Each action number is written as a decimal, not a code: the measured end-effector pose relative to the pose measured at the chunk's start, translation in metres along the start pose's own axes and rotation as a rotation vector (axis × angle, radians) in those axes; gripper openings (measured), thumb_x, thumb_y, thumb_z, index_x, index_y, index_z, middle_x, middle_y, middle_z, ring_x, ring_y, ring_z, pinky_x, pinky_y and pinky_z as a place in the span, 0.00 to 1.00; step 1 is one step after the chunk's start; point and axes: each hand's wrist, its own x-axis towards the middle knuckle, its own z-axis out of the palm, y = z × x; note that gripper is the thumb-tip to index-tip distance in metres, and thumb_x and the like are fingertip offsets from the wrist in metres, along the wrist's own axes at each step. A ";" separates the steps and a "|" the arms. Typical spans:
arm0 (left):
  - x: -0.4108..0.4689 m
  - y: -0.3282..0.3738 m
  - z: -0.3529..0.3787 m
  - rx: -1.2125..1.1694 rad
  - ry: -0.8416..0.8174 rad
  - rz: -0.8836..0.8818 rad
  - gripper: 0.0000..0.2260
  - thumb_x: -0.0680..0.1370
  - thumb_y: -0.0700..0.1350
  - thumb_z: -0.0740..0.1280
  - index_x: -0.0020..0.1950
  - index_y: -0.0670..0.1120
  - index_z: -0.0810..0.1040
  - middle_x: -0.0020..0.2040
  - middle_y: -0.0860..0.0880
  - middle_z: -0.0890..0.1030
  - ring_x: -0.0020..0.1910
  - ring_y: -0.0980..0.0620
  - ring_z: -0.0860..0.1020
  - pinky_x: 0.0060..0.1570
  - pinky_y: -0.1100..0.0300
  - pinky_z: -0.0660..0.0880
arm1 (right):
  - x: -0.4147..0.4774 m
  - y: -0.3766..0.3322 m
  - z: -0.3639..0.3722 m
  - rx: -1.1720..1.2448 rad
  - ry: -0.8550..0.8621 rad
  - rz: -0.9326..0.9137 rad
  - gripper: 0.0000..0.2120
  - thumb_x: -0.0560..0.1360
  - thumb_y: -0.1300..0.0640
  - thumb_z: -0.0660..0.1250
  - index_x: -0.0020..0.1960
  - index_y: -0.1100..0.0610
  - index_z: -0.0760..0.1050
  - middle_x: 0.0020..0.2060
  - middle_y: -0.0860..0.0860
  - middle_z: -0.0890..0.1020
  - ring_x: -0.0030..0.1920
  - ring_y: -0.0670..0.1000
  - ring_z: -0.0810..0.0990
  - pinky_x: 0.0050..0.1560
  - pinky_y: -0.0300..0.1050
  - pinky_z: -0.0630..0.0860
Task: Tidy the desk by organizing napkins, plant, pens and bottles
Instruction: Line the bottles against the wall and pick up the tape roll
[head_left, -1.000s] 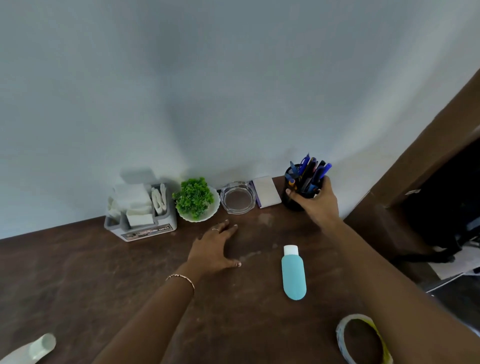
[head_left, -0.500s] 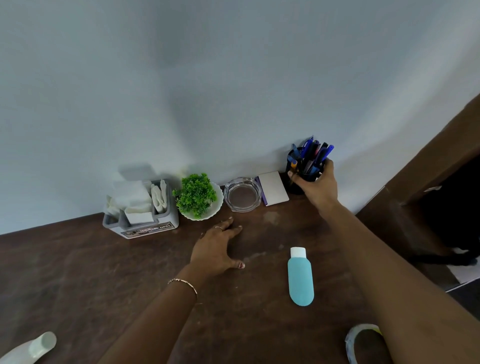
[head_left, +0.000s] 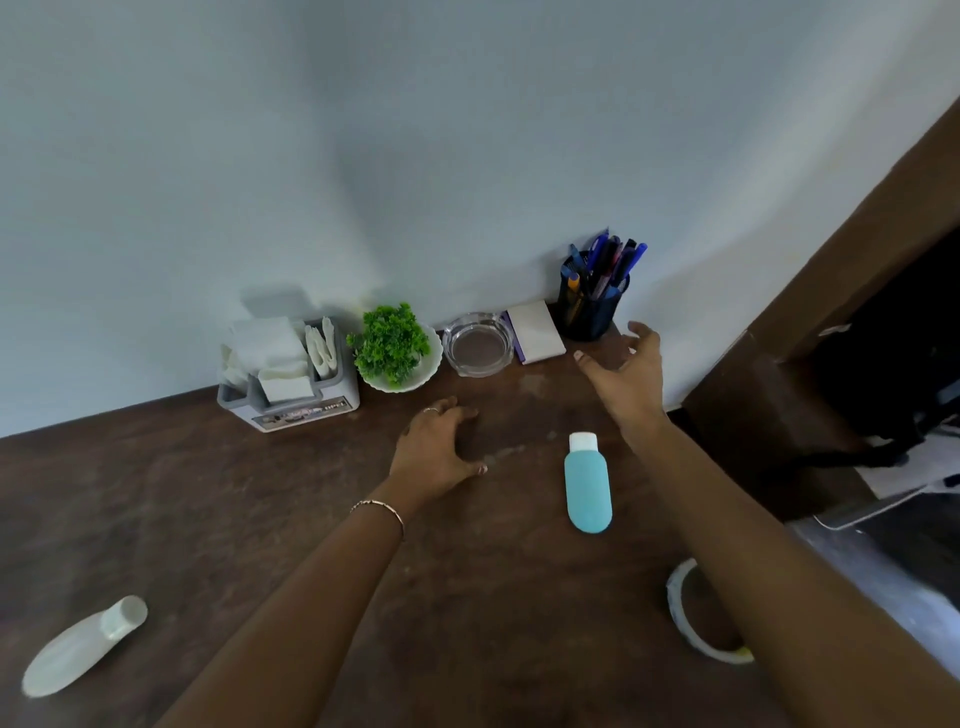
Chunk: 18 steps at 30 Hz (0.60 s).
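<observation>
Where it lies, teal bottle (head_left: 588, 488) points cap wallward.

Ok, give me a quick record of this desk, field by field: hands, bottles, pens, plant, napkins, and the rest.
left hand: rests on the desk, holds nothing
right hand: open, empty, just clear of the pen holder
pen holder: upright by the wall, pens inside
teal bottle: lying flat, cap toward the wall
white bottle: lying flat, near left
plant: by the wall, in a white bowl
napkin holder: left of the plant, napkins inside
rest: glass dish, notepad, tape roll
</observation>
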 end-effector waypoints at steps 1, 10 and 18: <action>-0.006 0.002 0.005 -0.031 0.028 -0.015 0.34 0.65 0.53 0.77 0.69 0.53 0.71 0.74 0.49 0.65 0.72 0.48 0.64 0.69 0.46 0.66 | -0.014 0.004 -0.004 -0.024 0.014 0.003 0.35 0.67 0.47 0.76 0.68 0.53 0.64 0.61 0.52 0.74 0.60 0.52 0.75 0.62 0.52 0.75; -0.088 0.021 0.050 -0.354 0.197 0.022 0.18 0.71 0.43 0.72 0.60 0.49 0.77 0.59 0.50 0.74 0.56 0.53 0.75 0.58 0.60 0.73 | -0.134 0.046 -0.021 -0.437 -0.013 0.011 0.31 0.67 0.39 0.72 0.63 0.53 0.70 0.57 0.50 0.77 0.59 0.53 0.76 0.60 0.55 0.73; -0.133 0.004 0.050 -0.463 0.212 -0.103 0.13 0.73 0.39 0.71 0.57 0.47 0.78 0.53 0.49 0.78 0.42 0.53 0.78 0.47 0.62 0.75 | -0.150 0.033 -0.017 -0.379 -0.153 0.002 0.24 0.72 0.47 0.71 0.63 0.57 0.70 0.57 0.53 0.77 0.57 0.54 0.76 0.56 0.50 0.75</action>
